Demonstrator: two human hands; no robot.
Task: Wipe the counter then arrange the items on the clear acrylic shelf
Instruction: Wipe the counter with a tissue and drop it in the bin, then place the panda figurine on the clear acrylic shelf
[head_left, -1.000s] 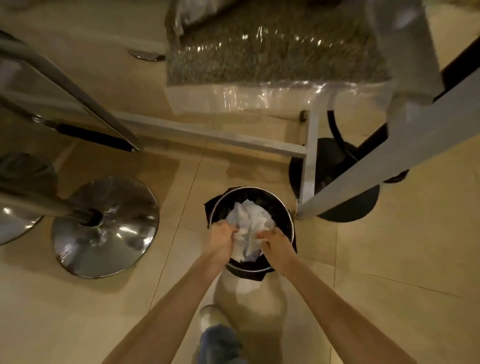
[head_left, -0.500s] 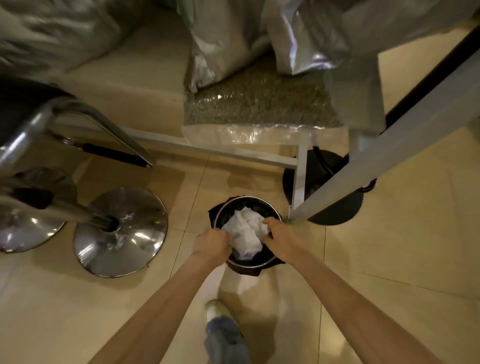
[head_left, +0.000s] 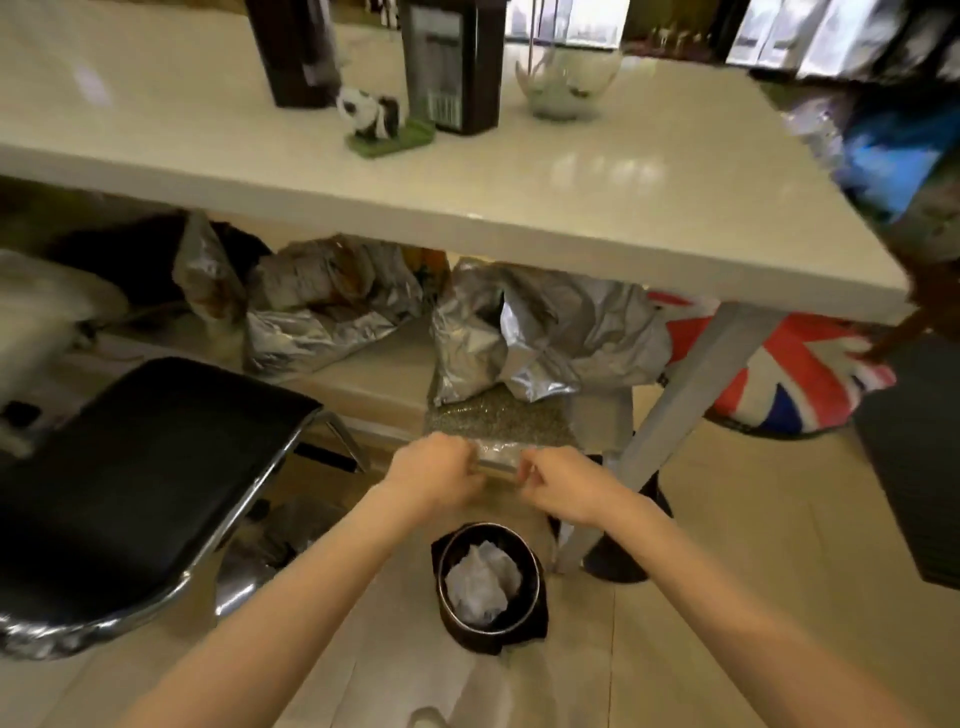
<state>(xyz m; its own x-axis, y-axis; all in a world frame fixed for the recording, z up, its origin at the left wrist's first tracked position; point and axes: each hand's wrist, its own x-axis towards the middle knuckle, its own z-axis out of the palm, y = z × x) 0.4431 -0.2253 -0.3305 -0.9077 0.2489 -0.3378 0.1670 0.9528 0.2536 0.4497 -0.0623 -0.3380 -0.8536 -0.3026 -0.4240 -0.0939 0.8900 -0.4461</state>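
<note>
Head view looks down past a pale counter (head_left: 597, 171) to the floor beneath it, where both bare hands hang in the air between the counter's near edge and a small dark bin (head_left: 491, 584). Crumpled white paper (head_left: 483, 582) sits inside that bin, directly below the hands, apart from them. The left hand (head_left: 431, 475) is curled into a loose fist and the right hand (head_left: 561, 488) is likewise curled, fingers narrow; neither looks to be carrying anything, though motion blur leaves it uncertain whether the fingertips touch the clear-wrapped package (head_left: 498, 431) on the low ledge just behind them. On the counter's far side stand two dark bottles (head_left: 452, 62), a small cow figurine (head_left: 382, 122) between them and a glass bowl (head_left: 566, 83) to the right. No clear acrylic shelf can be made out anywhere here. Judging by the paper lying in the bin, the wiping step appears finished and its waste discarded, so the arranging step seems about to start. That next move would call for lifting both hands to counter height, finding the shelf, and taking the far items one at a time, with care near the glass bowl. A black stool (head_left: 140, 467) stands close on the left.
</note>
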